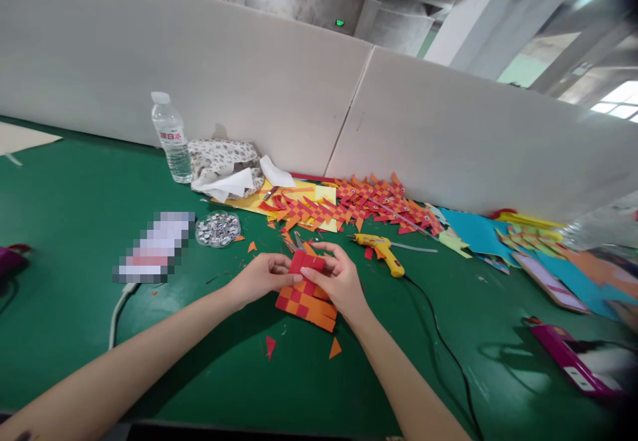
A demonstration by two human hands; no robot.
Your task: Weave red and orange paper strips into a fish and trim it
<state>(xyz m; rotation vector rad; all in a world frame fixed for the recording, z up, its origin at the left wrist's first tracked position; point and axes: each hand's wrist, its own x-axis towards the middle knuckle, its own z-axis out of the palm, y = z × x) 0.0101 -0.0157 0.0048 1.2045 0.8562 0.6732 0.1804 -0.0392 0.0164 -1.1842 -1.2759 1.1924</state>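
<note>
"Where's the paper [305,307]?"
"Between the left hand [265,273] and right hand [345,283], its checked end below the fingers."
"And the fingers?"
"Both hands pinch it, thumbs on top."

Flat red-and-orange checkered woven piece [305,305] looks like plain matt paper, and the wide green bench [319,388] is pretty smooth with a soft sheen. The yellow pistol-shaped glue gun [381,248] and long magenta power strip [565,360] look like smooth plastic, the slim clear bottle [173,141] is shiny see-through plastic, and that spotted whitish bundle [219,155] looks like wrinkly cloth.
</note>
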